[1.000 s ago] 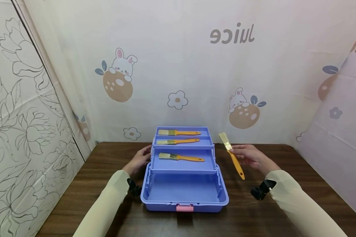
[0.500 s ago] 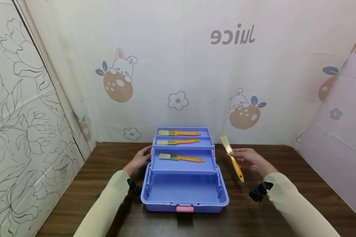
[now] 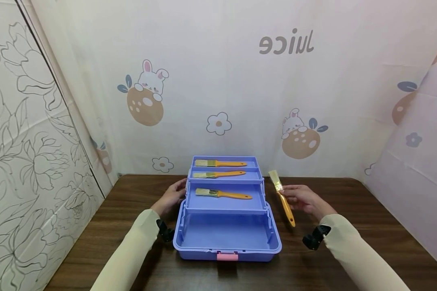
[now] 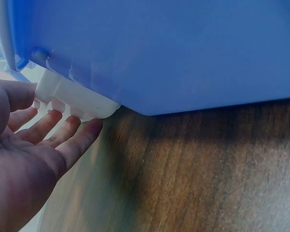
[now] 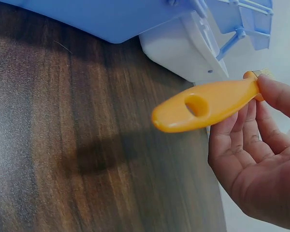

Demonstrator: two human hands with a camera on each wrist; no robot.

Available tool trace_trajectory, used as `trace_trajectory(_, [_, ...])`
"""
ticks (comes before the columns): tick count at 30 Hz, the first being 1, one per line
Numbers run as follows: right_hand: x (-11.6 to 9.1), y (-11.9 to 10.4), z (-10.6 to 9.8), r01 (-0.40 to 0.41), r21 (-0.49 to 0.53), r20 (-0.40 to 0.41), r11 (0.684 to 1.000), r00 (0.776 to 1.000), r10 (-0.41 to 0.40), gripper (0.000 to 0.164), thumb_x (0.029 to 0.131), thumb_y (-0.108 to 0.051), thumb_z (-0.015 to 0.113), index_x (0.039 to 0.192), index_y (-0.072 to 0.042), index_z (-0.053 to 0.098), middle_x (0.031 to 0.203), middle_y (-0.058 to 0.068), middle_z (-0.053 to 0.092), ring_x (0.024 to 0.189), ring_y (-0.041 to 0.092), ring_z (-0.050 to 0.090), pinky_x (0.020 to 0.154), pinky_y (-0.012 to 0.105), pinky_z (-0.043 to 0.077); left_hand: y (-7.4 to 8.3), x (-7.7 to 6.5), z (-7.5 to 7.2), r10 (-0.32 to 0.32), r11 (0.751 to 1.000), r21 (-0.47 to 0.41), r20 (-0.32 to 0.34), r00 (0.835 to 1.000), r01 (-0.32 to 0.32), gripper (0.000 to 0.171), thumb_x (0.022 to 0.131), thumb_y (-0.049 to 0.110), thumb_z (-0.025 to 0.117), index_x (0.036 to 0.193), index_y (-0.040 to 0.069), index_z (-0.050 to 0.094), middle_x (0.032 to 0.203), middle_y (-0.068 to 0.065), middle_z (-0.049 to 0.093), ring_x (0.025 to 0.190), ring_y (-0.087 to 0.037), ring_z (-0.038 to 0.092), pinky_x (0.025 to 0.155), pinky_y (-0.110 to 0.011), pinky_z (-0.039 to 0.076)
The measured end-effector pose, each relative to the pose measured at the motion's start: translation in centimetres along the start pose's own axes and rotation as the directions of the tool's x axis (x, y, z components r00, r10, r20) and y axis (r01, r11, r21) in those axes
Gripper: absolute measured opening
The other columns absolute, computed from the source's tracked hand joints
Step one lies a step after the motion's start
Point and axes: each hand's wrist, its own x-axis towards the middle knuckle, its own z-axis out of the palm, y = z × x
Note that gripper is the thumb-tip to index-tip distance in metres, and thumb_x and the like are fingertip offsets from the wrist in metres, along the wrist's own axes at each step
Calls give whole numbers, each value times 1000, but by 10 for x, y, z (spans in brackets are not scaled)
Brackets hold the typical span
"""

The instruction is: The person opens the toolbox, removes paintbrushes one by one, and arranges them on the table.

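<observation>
A blue-purple toolbox [image 3: 196, 254] with a pink latch stands open on the table, its trays folded out in tiers. Three flat paintbrushes lie in the trays: an upper paintbrush [image 3: 229, 163], a middle paintbrush [image 3: 228, 173] and a lower paintbrush [image 3: 233, 195]. My left hand [image 3: 171, 198] is at the box's left side; in the left wrist view its extended fingertips touch the white lid [image 4: 75, 96]. To the right of the trays, my right hand [image 3: 306, 198] pinches another paintbrush [image 3: 285, 207] near its ferrule, bristles pointing away and handle hanging toward me.
The dark wooden table [image 3: 131, 210] extends on both sides of the toolbox. Behind it hangs a printed curtain [image 3: 189, 72], with a flower-patterned panel [image 3: 32, 153] to the left. Each wrist carries a small black camera, such as the right wrist camera [image 3: 316, 237].
My right hand has moved slightly left and nearer to me, bringing the paintbrush closer to the toolbox. The left hand stays where it was.
</observation>
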Motion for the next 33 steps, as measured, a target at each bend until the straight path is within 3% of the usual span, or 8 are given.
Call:
trace_trajectory(6, [3, 5, 1, -2, 8, 10, 1000, 1000, 2, 34, 94, -12, 60, 124, 3, 52, 79, -1, 64, 58, 7, 46, 65, 28, 49, 0, 1, 0, 3, 1000, -6, 2, 1000, -3, 49, 102, 12, 43, 148, 6, 29, 139, -20, 42, 124, -36, 45, 100, -50, 40])
trace_trajectory(19, [10, 21, 3, -33, -55, -60, 998, 998, 30, 36, 92, -14, 63, 123, 4, 54, 79, 0, 62, 60, 10, 45, 66, 28, 50, 0, 1, 1, 11, 1000, -8, 0, 1000, -11, 50, 101, 8, 42, 148, 3, 28, 139, -22, 41, 123, -35, 45, 98, -48, 42])
trace_trajectory(28, [10, 25, 5, -76, -79, -94, 994, 993, 69, 42, 91, -15, 65, 125, 7, 53, 83, 1, 64, 73, 15, 58, 67, 31, 54, 1, -3, 2, -4, 1000, -26, -6, 1000, 4, 49, 101, 10, 44, 148, 4, 30, 140, -20, 42, 124, -36, 45, 100, -49, 40])
trace_trajectory(33, [11, 28, 5, -74, -81, -91, 994, 994, 67, 40, 90, -13, 65, 123, 7, 54, 81, 0, 66, 70, 13, 60, 66, 31, 54, 0, -1, 1, 4, 1000, -29, 1, 1000, -4, 49, 102, 9, 42, 148, 4, 29, 138, -20, 43, 123, -35, 46, 99, -49, 41])
